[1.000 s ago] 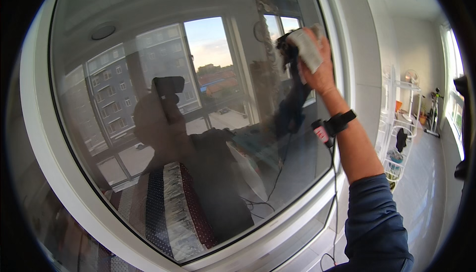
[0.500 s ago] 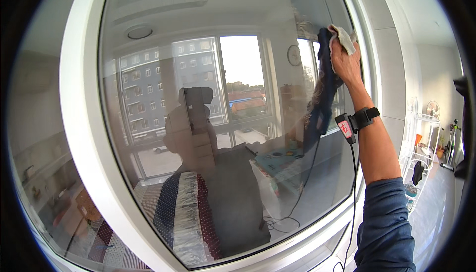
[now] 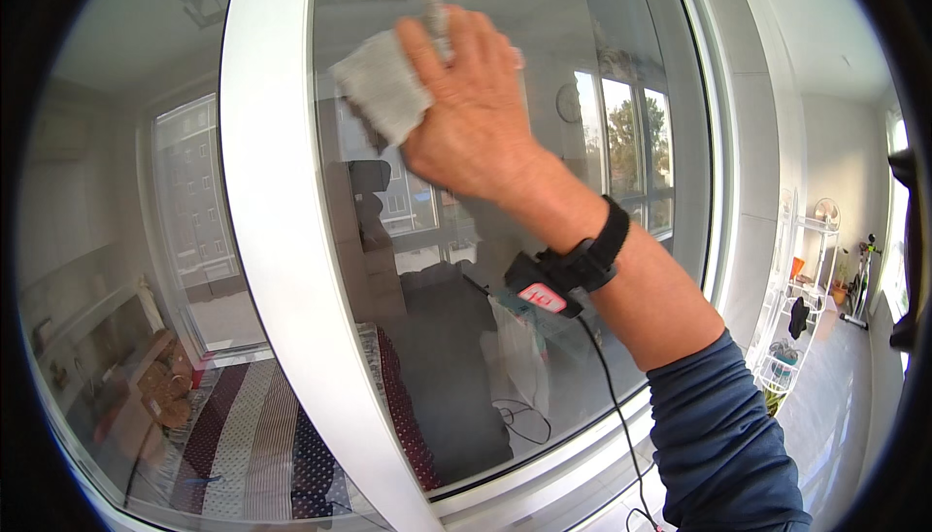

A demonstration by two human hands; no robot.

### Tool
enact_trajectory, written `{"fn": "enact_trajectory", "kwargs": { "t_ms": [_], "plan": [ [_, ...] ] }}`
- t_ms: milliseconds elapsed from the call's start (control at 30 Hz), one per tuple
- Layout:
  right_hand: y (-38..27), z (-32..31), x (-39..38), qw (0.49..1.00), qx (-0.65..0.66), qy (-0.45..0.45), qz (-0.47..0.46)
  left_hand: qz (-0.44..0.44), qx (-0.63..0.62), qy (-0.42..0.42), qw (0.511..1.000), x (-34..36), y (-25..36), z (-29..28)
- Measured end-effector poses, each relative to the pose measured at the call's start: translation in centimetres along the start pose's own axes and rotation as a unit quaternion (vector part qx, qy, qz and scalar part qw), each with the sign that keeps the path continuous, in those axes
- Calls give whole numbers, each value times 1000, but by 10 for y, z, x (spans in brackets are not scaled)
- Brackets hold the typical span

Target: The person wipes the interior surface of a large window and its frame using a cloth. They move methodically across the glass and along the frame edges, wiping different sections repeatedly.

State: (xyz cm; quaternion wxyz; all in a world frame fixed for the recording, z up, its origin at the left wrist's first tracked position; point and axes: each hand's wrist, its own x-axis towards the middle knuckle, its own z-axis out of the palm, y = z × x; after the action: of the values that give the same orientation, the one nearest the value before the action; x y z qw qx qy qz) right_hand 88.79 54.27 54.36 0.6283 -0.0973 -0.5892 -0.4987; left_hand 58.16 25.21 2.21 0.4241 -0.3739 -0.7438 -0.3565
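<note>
My right hand (image 3: 471, 115) presses a light grey cloth (image 3: 383, 87) to the upper left part of a large glass pane (image 3: 558, 32). The cloth is folded under my fingers, and one flap spreads out to the left of them. On my right wrist sits a black strap with a small device (image 3: 549, 284), from which a thin black cable (image 3: 612, 386) hangs down. The white frame (image 3: 282, 173) of the pane stands just left of the cloth. My left hand does not show.
A white wire rack (image 3: 801, 289) with various items stands on the far right. Beyond the left glass lies a bed with a striped, dotted cover (image 3: 233, 435). Windows and a round clock (image 3: 569, 103) appear in the glass.
My right hand has swept the cloth from the pane's upper right edge leftward to its upper left part. The view has shifted, so the white frame sits further right.
</note>
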Motion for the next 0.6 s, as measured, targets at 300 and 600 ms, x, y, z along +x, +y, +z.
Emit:
{"fn": "enact_trajectory", "kwargs": {
  "t_ms": [300, 600],
  "plan": [
    [-65, -21, -20, 988, 135, -71, -14, 57, 5, -13, 998, 6, -3, -10],
    [-32, -52, -81, 966, 230, -103, -55, 28, 58, 12, 998, 9, 15, -9]
  ]
}}
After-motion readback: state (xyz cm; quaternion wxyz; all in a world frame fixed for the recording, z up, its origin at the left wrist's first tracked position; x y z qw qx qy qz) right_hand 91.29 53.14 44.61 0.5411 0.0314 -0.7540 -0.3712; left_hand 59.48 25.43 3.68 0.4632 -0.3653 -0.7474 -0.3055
